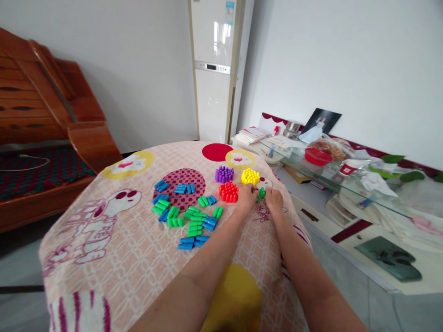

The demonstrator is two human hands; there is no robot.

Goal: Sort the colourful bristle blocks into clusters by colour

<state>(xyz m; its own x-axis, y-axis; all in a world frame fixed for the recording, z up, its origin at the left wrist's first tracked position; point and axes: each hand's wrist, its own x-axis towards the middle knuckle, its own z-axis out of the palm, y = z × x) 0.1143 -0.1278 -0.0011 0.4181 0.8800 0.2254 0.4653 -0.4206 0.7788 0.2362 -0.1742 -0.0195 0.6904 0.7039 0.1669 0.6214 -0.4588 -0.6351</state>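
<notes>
At the table's right side, my left hand and my right hand are close together, fingers curled. Between them are a few green plastic pegs; my right fingertips are closed at these. What my left fingers pinch is too small and partly hidden to make out. Just left of my left hand stands a tight cluster of upright red pegs. Upright yellow pegs are grouped behind it, and purple pegs stand farther left. Loose green pegs and blue pegs lie in small bunches toward the table's middle.
A patterned cloth covers the round table. On the right, a low glass-topped cabinet holds a red bowl, a paper cup and papers. A wooden bench stands at left, a tall white appliance behind.
</notes>
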